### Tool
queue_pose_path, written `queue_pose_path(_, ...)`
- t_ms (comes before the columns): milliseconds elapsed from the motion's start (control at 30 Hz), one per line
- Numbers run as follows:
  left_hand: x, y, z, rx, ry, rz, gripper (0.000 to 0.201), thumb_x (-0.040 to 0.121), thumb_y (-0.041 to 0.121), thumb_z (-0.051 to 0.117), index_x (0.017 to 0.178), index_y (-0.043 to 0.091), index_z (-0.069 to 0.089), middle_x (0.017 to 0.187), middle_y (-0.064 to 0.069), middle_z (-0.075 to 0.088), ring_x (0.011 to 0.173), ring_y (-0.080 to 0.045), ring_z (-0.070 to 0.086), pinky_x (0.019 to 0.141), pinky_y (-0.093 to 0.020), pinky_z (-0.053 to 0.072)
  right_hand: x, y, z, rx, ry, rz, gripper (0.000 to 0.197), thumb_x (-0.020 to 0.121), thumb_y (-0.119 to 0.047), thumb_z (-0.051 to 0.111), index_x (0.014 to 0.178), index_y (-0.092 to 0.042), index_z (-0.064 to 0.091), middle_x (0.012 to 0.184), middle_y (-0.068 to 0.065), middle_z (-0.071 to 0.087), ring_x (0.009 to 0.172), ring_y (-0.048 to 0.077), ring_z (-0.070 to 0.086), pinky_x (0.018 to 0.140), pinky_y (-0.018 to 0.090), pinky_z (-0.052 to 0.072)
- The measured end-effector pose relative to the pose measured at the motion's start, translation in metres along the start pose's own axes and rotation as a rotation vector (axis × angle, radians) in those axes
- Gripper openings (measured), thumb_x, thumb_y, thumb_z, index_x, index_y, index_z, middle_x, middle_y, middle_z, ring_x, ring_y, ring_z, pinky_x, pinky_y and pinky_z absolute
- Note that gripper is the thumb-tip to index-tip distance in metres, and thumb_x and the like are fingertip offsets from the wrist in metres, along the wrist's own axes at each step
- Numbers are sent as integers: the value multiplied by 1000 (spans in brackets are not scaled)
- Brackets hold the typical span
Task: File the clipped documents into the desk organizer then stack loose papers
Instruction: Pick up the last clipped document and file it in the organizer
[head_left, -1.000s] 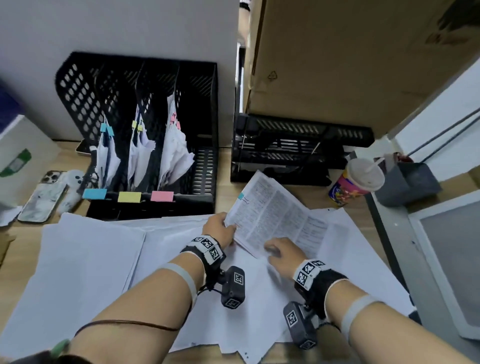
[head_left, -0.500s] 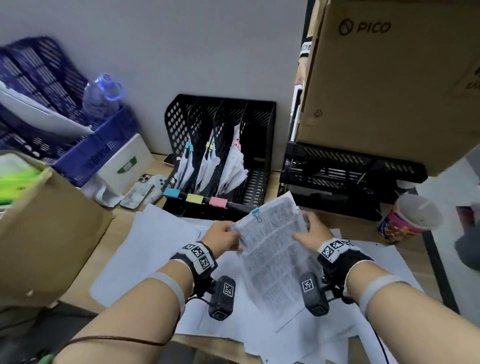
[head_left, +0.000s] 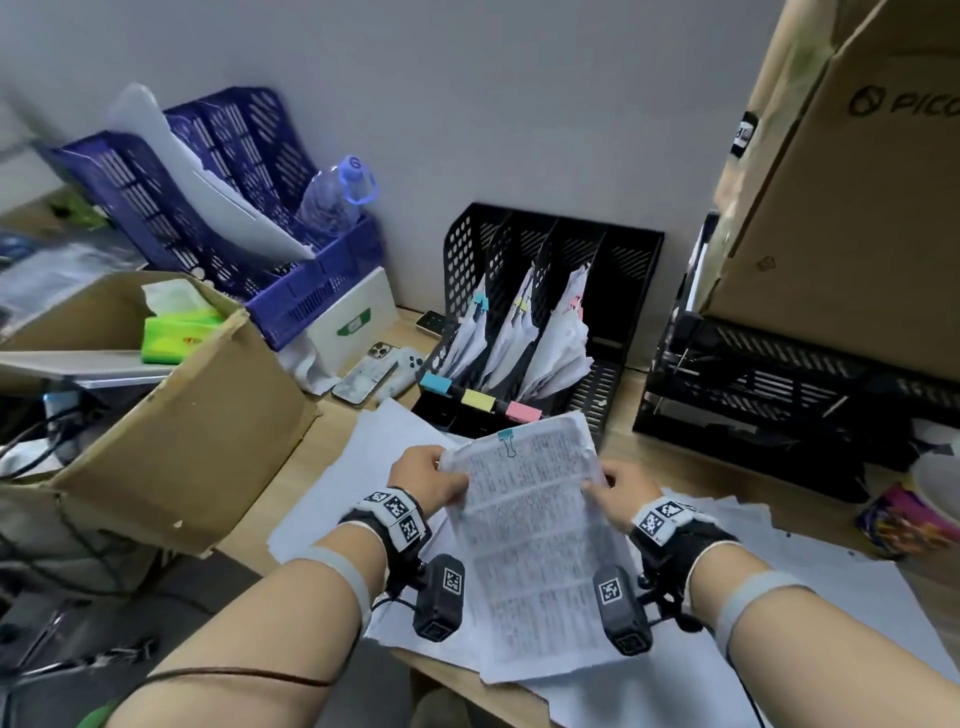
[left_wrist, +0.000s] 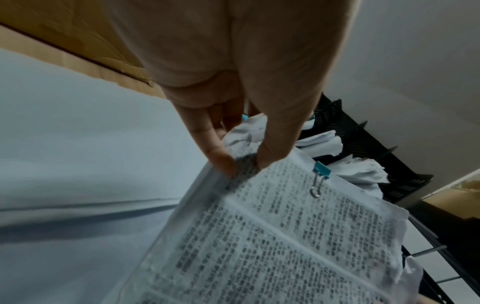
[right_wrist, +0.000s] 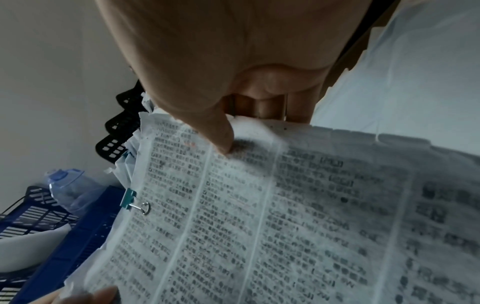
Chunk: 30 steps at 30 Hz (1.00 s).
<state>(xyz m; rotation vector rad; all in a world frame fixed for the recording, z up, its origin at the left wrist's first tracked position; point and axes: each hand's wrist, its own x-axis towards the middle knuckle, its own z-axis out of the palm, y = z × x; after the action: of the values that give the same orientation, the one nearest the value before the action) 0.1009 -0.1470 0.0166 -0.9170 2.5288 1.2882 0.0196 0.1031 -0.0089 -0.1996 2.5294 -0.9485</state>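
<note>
Fingers (left_wrist: 221, 158) of both hands pinch clipped document (head_left: 530, 540).

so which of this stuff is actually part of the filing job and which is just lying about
Part of the job:
- clipped document, held by left hand and right hand
- teal binder clip
- black desk organizer
- loose papers

Just lying about:
- blue basket
- water bottle
- phones
- cardboard box
- paper cup

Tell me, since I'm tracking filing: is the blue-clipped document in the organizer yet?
Out. Both hands hold the clipped document in front of the desk organizer.
</note>
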Motion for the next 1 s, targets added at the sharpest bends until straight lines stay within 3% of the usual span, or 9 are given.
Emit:
queue_pose_path(167,15,-12,-20,4,-12,-17,16,65,22,72,74,9,74,75,-9,75,75,-26,70,74,-44,63,6,-19,14,-3,13,2,20,91,-20,60,102,-9,72,100,11,74,99,29,66,81,31,48)
queue_pose_path(267,23,-14,-28,-39,-73,-3,5,77,16,76,80,13,75,82,-9,75,79,-26,71,73,-40,64,12,-28,22,11,134,78,15,86,-23,65,91,-11,58,88,9,65,93,32,64,70,31,42)
queue_pose_path(333,27,-11,-33,-100,-148,19,5,84,10,74,88,9,73,84,-11,73,73,-25,70,64,-34,63,12,-39,26,-43,244,105,31,80,-28,68,92,-11,46,91,9,55,89,32,58,67,31,38)
queue_pose_path(500,36,13,-45,-143,-277,126,4,91,8,68,94,6,69,65,-4,64,52,-13,60,50,-25,57,-16,-95,56,-31,-349,144,86,65,-62,78,122,-17,31,86,-6,55,61,10,57,47,22,47)
queue_pose_path(600,45,33,-48,-174,-370,174,9,88,6,67,82,1,63,63,-9,53,50,-17,54,59,-33,60,-12,-121,81,-111,-248,163,116,54,-77,70,138,-15,20,99,7,68,77,27,72,62,39,60)
queue_pose_path(733,53,59,-58,-313,-530,242,16,89,21,72,82,9,65,72,-12,64,58,-19,64,67,-33,60,4,-146,74,-108,11,217,72,86,-32,58,144,-8,23,114,18,66,99,37,67,82,40,57)
queue_pose_path(800,59,70,-65,-374,-563,242,30,93,39,66,100,11,74,94,-10,75,76,-19,73,73,-32,59,8,-153,63,56,78,235,54,88,-15,49,140,-8,34,112,20,66,97,38,66,78,38,56)
queue_pose_path(900,86,71,-66,-281,-348,336,30,97,36,59,112,17,76,115,-6,68,94,-16,66,91,-40,58,10,-160,49,163,212,228,44,91,-15,48,134,-6,45,112,21,66,96,38,66,73,31,52)
queue_pose_path(1000,114,65,-64,159,-177,418,33,93,26,59,122,37,70,145,-9,40,128,-23,50,116,-36,36,5,-172,36,333,310,202,32,89,-18,50,115,-3,60,90,14,69,64,27,70,60,26,59)
